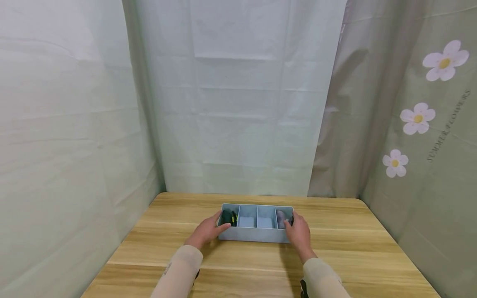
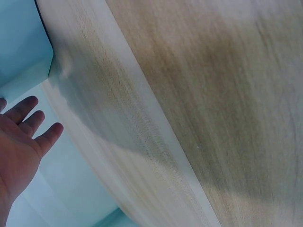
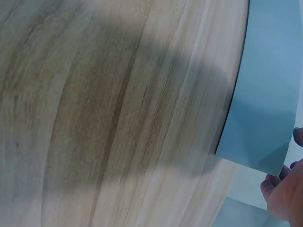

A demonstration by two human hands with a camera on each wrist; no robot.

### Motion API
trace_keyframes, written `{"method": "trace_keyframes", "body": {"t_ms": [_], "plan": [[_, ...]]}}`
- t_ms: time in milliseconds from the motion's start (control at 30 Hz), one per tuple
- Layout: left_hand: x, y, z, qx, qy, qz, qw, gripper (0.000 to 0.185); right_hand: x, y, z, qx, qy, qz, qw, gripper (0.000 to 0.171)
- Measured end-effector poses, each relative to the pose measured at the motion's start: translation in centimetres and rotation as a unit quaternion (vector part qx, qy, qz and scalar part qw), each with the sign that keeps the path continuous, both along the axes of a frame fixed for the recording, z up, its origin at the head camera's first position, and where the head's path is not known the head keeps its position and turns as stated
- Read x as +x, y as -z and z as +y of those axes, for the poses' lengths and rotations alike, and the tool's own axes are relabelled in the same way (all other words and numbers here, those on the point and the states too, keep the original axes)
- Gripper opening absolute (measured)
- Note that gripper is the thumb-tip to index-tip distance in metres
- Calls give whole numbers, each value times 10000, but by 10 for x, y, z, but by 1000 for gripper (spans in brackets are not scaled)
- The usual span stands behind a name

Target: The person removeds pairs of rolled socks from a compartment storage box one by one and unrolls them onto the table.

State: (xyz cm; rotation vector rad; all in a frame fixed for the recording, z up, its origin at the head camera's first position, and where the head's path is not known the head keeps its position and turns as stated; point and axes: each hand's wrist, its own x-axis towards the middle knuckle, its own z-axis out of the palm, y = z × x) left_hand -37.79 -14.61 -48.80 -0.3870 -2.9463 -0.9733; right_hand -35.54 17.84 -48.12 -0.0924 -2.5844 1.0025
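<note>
**Q:** where's the box sitting and what's each grip up to?

**A:** The blue-grey divided box [image 1: 253, 235] is on the far half of the worktop [image 1: 149, 256], about midway across. My left grip [image 1: 206, 229] has its left end, thumb over the rim at the near corner, though the other fingers look pretty loose and spread. My right grip [image 1: 299, 234] is pinching the right end, thumb dipping inside.

**Q:** anything that could bite you?

**A:** Tilt, imo. If one end goes up ahead of the other, the dark item [image 1: 227, 217] in the far-left slot and the greyish item [image 1: 282, 217] in the far-right one could slide about. The left end might slip too, since I've got less finger on it. And my right thumb's so near the greyish item it could nudge it.
</note>
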Motion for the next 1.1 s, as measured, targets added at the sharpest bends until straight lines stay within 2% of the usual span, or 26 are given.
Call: {"method": "trace_keyframes", "body": {"t_ms": [200, 533, 667, 833, 1000, 1100], "plan": [[-2, 2, 0, 9, 2, 30, 10000, 79, -2, 2, -4, 74, 96, -93, 9999, 50], [-2, 1, 1, 2, -4, -9, 10000, 81, -1, 0, 0, 690, 256, 437, 9963, 42], [-1, 0, 2, 9, -16, -35, 10000, 81, -1, 1, 3, 865, 289, 421, 9949, 41], [0, -1, 2, 50, -41, -68, 10000, 81, -1, 5, 2, 1397, 306, 328, 9892, 34], [0, -1, 2, 47, -44, -117, 9999, 81, -1, 7, 0, 2072, 294, 539, 9764, 32], [0, -2, 2, 95, -53, -140, 9998, 81, -2, 5, -4, 2222, 283, 640, 9725, 30]]}}
